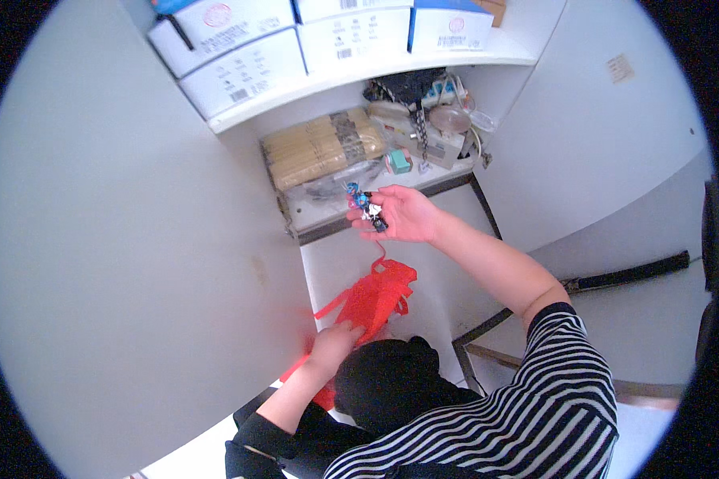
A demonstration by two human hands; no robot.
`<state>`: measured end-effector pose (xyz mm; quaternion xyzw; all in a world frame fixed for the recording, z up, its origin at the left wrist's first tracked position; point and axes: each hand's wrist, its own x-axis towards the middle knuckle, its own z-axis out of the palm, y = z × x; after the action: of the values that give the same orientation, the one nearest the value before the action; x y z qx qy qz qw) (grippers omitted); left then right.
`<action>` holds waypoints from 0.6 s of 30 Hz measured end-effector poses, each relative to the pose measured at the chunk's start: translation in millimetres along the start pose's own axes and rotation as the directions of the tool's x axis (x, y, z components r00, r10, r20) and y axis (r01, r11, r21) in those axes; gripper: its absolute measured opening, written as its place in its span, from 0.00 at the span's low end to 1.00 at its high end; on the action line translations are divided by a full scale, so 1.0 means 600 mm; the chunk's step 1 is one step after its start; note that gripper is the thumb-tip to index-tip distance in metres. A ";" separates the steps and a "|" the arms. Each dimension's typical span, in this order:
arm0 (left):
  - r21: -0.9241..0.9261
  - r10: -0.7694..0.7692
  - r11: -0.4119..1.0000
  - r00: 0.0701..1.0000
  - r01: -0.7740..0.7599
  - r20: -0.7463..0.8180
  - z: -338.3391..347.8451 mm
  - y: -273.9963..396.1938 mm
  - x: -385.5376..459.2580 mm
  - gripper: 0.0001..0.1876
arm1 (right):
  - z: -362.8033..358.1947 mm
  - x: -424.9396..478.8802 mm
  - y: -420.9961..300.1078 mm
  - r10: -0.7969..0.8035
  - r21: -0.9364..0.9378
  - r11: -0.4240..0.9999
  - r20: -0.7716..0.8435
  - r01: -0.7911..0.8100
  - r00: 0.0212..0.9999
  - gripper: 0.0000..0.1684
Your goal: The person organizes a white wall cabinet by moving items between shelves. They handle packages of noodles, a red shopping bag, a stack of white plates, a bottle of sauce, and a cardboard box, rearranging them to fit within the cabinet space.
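My right hand (pixel 404 214) is held palm up in front of the lower cabinet shelf, its fingers curled around a small blue, silver and black figurine (pixel 365 206). Lower down, my left hand (pixel 337 344) grips a bright red fabric bag (pixel 374 299) whose straps hang loose. The lower part of the bag is partly hidden behind my left forearm and a black cloth item (pixel 389 380).
White cardboard boxes (pixel 356 39) fill the upper shelf. A tape-wrapped brown package (pixel 317 149), a small teal box (pixel 399 161) and cluttered cords and containers lie on the lower shelf (pixel 329 206). Cabinet doors flank me at left (pixel 156 239) and right (pixel 587 138).
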<state>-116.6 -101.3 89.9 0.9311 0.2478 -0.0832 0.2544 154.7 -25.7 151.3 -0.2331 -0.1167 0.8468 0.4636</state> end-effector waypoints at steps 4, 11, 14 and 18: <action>-0.026 0.118 0.991 0.957 -0.130 -0.264 0.023 -0.017 -0.006 0.14 | 0.101 -0.027 -0.004 -0.009 -0.072 0.997 0.141 0.020 0.990 0.27; 0.020 0.107 0.994 0.952 -0.105 -0.286 0.031 -0.005 -0.009 0.13 | 0.199 -0.051 -0.009 -0.034 -0.189 0.980 0.173 0.067 0.984 0.26; 0.009 0.079 0.997 0.955 -0.080 -0.286 0.039 -0.013 -0.015 0.12 | 0.240 -0.037 0.005 -0.047 -0.269 0.961 0.092 0.070 0.995 0.25; -0.143 0.038 0.989 0.998 -0.045 -0.049 0.000 0.018 -0.014 0.14 | 0.254 -0.066 0.024 0.280 -0.705 0.703 0.152 -0.094 0.948 0.23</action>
<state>-118.8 -112.8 97.0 0.9168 0.2396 -0.0383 0.3171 85.7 -64.3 288.4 -0.2916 -0.4555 0.8073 0.2362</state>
